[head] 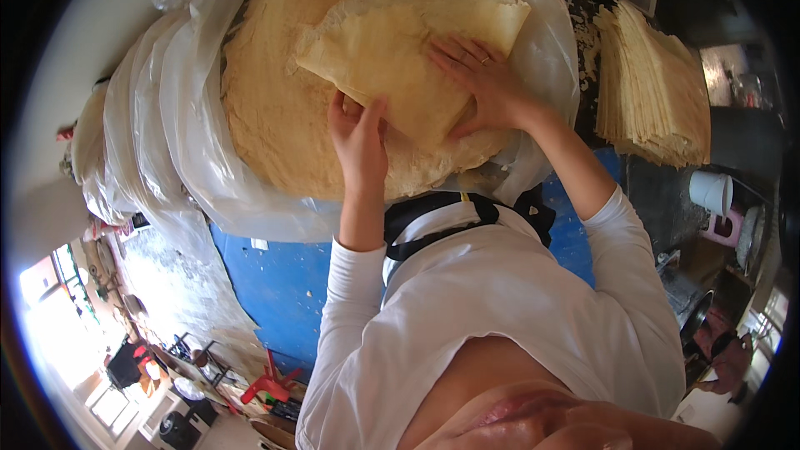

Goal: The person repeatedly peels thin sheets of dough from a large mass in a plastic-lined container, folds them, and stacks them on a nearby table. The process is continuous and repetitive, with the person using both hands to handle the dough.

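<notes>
A large round stack of thin tan flatbread sheets [269,125] lies in front of me inside clear plastic sheeting [206,156]. On top of it is a partly folded sheet of the same flatbread [387,50]. My left hand [359,137] pinches the near left edge of this folded sheet between thumb and fingers. My right hand [478,81] rests on the sheet's right part with fingers spread and palm down; a ring is on one finger. What lies beneath the right palm is hidden.
A pile of folded flatbread sheets [656,87] stands at the right on a dark surface with crumbs. Several plastic-wrapped round stacks [119,150] line the left. A white bucket [711,192] is at the right, a red stool [270,384] lower left, and blue flooring [281,287] below.
</notes>
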A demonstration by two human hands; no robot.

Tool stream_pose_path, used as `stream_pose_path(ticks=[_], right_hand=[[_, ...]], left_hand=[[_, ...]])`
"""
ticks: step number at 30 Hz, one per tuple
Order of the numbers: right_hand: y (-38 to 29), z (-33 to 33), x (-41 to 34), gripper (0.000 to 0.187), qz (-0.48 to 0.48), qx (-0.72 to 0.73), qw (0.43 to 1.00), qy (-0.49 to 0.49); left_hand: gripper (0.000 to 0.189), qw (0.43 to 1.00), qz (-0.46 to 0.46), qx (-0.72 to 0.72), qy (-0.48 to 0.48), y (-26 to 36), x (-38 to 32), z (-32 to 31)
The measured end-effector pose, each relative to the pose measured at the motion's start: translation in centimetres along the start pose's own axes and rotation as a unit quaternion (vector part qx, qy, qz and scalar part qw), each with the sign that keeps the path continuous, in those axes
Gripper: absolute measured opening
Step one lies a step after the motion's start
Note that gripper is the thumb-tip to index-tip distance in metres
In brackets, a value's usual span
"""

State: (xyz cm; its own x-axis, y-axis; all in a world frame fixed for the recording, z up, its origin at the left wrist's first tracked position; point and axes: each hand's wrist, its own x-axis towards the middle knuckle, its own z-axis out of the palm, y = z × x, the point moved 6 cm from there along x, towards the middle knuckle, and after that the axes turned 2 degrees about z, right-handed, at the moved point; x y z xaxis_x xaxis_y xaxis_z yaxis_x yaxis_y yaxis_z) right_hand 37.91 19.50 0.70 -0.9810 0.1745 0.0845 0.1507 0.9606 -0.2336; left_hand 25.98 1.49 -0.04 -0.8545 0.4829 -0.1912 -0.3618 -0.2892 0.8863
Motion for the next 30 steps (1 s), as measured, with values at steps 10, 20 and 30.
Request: stream_pose_path(ticks=[10, 20, 30], right_hand=[[-1.6, 1.5, -0.5, 0.052, 0.171, 0.606, 0.769, 0.108], [3.2, 3.6, -0.9, 0.046, 0.296, 0.910, 0.258, 0.130], [4.0, -0.1, -3.7, 0.047, 0.425, 0.649, 0.630, 0.026]], left_hand=[[0.050, 0.932, 0.206, 0.250, -0.163, 5.9, 3.9, 5.5], [0.066, 0.856, 0.343, 0.378, -0.079, -1.0, 8.8, 11.0], [0.040, 0.905, -0.328, -0.246, -0.116, -7.6, 2.4, 10.2]])
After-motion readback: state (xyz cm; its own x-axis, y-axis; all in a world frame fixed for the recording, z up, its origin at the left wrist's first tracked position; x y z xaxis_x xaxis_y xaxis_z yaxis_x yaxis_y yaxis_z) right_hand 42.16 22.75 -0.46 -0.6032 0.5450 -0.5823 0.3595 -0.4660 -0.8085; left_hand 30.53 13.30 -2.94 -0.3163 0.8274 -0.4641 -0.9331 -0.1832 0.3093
